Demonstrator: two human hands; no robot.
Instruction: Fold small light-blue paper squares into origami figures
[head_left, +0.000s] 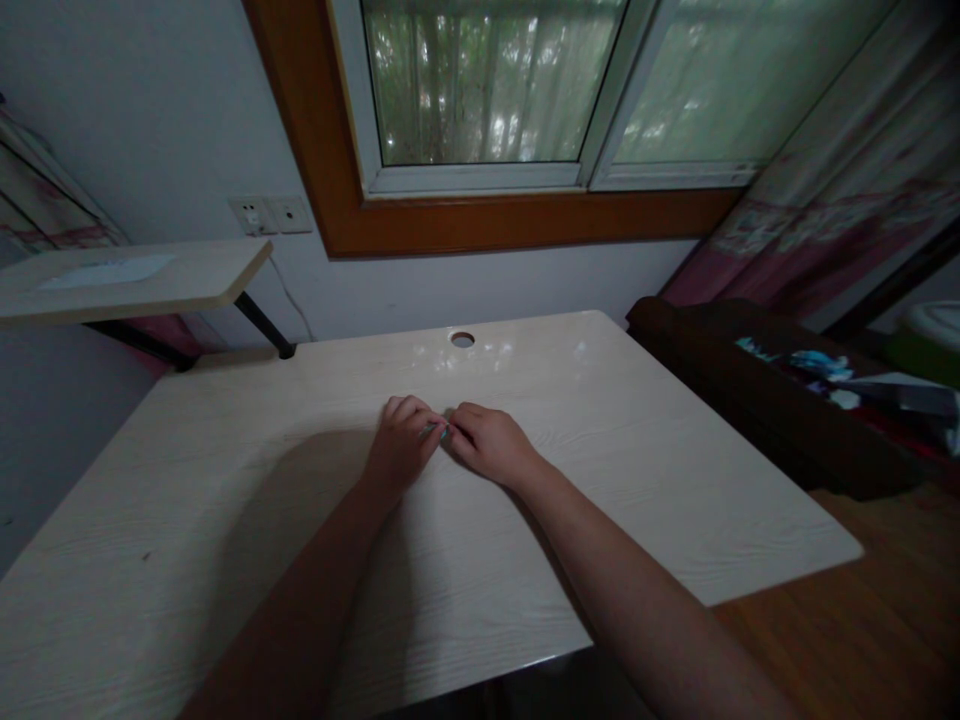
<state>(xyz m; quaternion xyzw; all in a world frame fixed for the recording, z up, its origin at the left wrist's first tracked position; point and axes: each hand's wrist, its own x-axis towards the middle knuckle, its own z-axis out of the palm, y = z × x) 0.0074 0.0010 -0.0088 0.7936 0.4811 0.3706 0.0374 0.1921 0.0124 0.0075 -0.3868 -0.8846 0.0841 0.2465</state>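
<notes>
My left hand (405,440) and my right hand (489,440) meet near the middle of the pale wood-grain table (660,500). Between their fingertips is a tiny item with pinkish and teal colour (445,431), mostly covered by the fingers; its kind is too small to make out. Both hands are closed in a pinch, thumbs and forefingers close together around it. The right hand appears to rest its outer side on the tabletop. Both bare forearms reach in from the near edge.
A raised shelf (135,290) on black legs stands at the back left, with a paper (109,272) on it. Near the back edge is a round cable hole (463,340). A dark wooden piece of furniture (712,380) holding assorted things stands to the right. Behind are wall and window.
</notes>
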